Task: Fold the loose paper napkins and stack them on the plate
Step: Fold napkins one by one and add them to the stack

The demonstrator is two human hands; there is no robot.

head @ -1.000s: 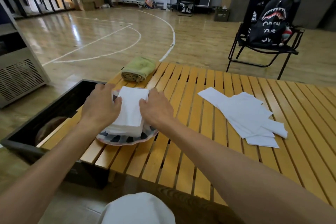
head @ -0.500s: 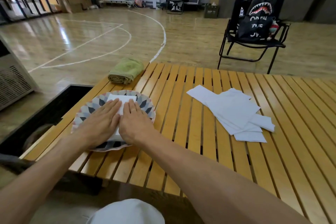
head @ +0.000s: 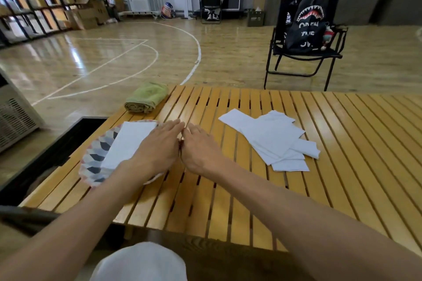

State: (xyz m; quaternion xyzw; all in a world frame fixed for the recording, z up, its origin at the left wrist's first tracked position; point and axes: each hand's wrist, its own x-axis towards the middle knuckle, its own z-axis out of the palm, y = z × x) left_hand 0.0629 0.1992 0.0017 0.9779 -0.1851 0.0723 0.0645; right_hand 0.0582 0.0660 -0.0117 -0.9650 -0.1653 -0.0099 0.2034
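A stack of folded white napkins (head: 130, 141) lies on a patterned plate (head: 96, 157) at the left of the slatted wooden table (head: 228, 201). My left hand (head: 159, 146) is flat with straight fingers over the plate's right edge, just right of the stack. My right hand (head: 198, 146) is beside it over the table slats, fingers straight, holding nothing. The two hands touch side by side. A loose pile of unfolded white napkins (head: 271, 139) lies on the table to the right of my right hand.
A rolled green towel (head: 147, 97) lies at the table's far left corner. A black bin (head: 45, 150) stands left of the table. A folding chair with a black backpack (head: 306, 27) stands beyond the table. A person sits far back.
Both hands have left the napkin stack and slid right together, off the plate's middle toward the table slats. The stack now lies uncovered on the plate.
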